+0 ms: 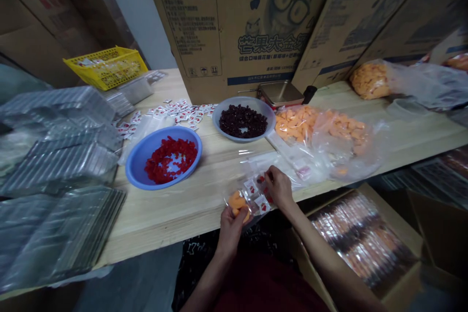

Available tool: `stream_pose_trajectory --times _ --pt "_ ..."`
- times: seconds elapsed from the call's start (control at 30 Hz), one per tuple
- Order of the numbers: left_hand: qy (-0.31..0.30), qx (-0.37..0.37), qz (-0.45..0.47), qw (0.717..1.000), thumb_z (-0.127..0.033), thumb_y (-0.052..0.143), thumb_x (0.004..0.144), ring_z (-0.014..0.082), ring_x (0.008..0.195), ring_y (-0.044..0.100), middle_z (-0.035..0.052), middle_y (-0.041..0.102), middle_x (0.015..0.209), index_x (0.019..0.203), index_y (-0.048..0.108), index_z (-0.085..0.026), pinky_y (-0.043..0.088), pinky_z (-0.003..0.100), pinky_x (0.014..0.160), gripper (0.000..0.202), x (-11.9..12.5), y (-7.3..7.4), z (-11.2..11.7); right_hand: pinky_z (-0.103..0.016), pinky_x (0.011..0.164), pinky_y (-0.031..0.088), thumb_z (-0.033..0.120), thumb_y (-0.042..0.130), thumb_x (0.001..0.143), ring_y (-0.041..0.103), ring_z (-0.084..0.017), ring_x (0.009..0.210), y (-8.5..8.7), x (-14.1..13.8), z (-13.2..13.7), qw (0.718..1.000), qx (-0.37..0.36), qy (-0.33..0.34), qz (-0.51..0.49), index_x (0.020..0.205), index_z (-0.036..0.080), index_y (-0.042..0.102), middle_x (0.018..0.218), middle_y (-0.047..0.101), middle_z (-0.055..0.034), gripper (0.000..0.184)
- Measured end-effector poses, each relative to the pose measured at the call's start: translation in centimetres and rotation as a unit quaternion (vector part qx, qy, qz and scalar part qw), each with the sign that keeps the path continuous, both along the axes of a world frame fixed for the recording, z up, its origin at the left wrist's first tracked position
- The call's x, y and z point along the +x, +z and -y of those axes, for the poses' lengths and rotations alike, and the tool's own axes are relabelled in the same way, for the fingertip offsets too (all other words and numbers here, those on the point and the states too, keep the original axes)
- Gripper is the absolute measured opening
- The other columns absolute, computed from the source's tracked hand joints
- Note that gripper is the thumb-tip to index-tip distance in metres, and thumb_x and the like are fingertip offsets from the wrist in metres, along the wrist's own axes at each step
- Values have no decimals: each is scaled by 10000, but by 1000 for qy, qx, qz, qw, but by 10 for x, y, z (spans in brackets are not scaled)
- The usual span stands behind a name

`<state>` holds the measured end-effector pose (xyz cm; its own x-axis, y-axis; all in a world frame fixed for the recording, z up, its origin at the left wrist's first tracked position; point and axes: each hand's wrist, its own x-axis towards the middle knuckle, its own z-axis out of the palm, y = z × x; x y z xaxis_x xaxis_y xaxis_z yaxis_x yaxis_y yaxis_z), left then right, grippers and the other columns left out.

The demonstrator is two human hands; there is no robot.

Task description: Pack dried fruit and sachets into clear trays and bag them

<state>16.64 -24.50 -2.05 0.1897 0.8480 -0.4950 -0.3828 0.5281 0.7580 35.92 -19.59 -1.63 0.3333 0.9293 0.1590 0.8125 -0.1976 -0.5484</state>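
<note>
We are pinching the tray (253, 196) with our left hand (231, 228); we cannot tell how our right hand (280, 188) is gripping. The tray is looking light, flimsy, best held by its edge.

On my feed I steer by the blue bowl (134, 162): in front of it runs a strip of bare tabletop (164, 209) where I could slide a hand through. Left of it, stacked plastic trays (73, 165) wall me off. Behind it, low sachets (188, 113) lie scattered, and farther back to its right a tall carton (226, 29) bars my reach. Right of it I get a narrow gap before the pale bowl (216, 119); right and nearer, the left hand (233, 226), right hand (280, 187) and clear pack (251, 199) block me.
</note>
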Motion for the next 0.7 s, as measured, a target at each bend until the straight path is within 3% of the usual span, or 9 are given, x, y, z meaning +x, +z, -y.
stream_pose_trajectory --times 0.3,0.4,0.57,0.7 --pt "-48 32 -13 998 -366 816 714 261 1032 691 136 724 1134 1111 662 -154 516 390 953 475 -2 -1 -1 -272 612 342 346 427 962 470 -157 589 4 1 2 989 95 -31 -111 773 226 481 653 528 14 231" --pt "-54 47 -20 997 -365 824 701 247 976 700 129 737 1082 1063 684 -147 527 373 925 445 1 -2 -2 -274 643 378 352 417 979 497 -165 622 2 -3 6 987 100 -1 -123 800 229 486 667 539 10 228" --pt "-28 19 22 999 -377 826 694 260 956 700 119 731 1087 1109 661 -163 565 403 858 495 9 -2 -3 -281 688 399 287 380 995 525 -176 706 -3 -15 22 989 79 116 -54 821 223 498 752 543 -17 221" --pt "-27 3 49 998 -390 811 714 248 923 709 110 731 1070 1155 646 -184 566 410 855 513 9 -2 -1 -316 743 399 227 440 949 526 -218 813 -2 -8 34 992 58 81 82 894 203 533 845 566 -62 111"
